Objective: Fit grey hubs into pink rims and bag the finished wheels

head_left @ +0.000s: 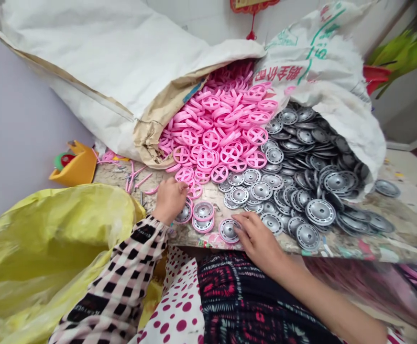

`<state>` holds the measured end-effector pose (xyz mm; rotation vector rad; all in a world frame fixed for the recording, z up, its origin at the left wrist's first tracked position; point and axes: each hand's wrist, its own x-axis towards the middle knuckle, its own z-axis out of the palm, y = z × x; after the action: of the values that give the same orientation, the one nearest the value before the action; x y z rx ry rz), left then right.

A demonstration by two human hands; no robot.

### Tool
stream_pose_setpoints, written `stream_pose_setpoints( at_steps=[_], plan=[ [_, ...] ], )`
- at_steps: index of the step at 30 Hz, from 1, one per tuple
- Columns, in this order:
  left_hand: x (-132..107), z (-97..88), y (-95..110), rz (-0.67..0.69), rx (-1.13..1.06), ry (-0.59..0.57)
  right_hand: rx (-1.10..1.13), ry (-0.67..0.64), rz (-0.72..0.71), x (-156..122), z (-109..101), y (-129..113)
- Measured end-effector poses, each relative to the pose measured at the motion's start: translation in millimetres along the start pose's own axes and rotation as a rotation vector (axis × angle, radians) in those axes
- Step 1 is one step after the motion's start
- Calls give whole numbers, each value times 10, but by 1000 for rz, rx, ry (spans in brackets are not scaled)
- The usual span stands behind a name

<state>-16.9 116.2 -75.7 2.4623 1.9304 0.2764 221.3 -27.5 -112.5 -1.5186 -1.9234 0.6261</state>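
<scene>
Bench: worn, paint-flecked worktop (409, 210) against a pale wall.
Right hand: (260, 241) half open, fingertips on the right side of a grey-and-pink wheel (227, 231); whether it grips or only rests, cannot tell.
Left hand: (170, 198) curled, partly covering a second wheel (184, 214); anything pinched is hidden.
Wheel position: flat at the front edge, beneath the right fingertips.
Wheel handling: judged light, stiff plastic; smooth face may slide. Best held by the rim.
Between hands: two more wheels (203, 210), overlapping.
Beyond: pink rings (210, 138) heaped at a paper sack (97, 57); grey discs (303, 179) to their right.
Printed sack: (341, 67) red Chinese characters, 价 and 全 legible; green print unclear.
Sleeve: (122, 272) checked; lettering on dark patches too small to read surely.
</scene>
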Motion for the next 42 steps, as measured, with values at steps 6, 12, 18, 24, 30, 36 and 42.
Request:
stream_pose_setpoints(
  at_steps=[6, 12, 18, 24, 30, 36, 42],
  plan=[
    [149, 54, 100, 47, 108, -68, 9, -37, -53, -99, -97, 27],
    [156, 65, 13, -15, -222, -3, -463, 57, -33, -334, -398, 238],
    [71, -78, 58, -401, -1247, -31, -832, -95, -77, -342, -612, 320],
    [-139, -191, 291, -523, -1789, -233, -696, -134, -214, -284, -634, 472],
    [-517, -137, 806, -548, -1965, -517, -84, 236, -51, -207, -627, 249],
    [-721, -101, 1212, -493, -2022, -694, 327, 380, 112, -3, -522, -128],
    [-768, -74, 1297, -506, -1936, -604, 91, 339, 29, -56, -423, -109]
  ],
)
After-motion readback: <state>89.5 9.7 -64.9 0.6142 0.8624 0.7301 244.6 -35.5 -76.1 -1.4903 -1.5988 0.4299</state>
